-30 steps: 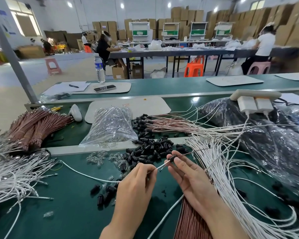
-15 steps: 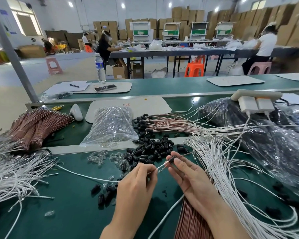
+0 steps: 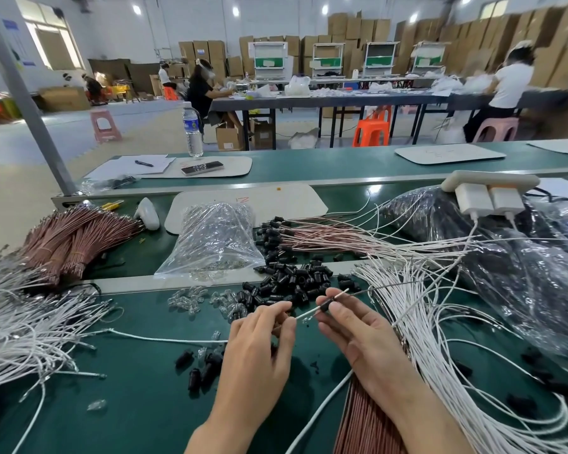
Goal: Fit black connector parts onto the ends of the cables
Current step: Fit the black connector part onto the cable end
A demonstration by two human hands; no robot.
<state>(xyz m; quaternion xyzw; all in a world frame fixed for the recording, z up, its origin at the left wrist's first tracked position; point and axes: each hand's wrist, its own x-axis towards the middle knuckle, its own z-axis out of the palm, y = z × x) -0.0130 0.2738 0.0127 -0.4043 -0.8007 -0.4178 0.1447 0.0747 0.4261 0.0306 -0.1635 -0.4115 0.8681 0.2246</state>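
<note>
Since 1 second ago, the connector point(image 3: 324, 308) has been slid further along the cable point(image 3: 306, 314), whose tip now protrudes beyond it. The connector is pinched by the right hand point(image 3: 364, 339) and the cable by the left hand point(image 3: 256, 342). Seating is judged nearly complete.

Matt green table point(image 3: 138, 404), seemingly plastic connectors point(image 3: 289, 283)

black connector point(image 3: 324, 308): sits on white cable point(image 3: 305, 313), tilted | spare black connectors point(image 3: 292, 281): loose heap just behind

Stacked cardboard boxes point(image 3: 351, 31) line the white wall point(image 3: 128, 27).
</note>
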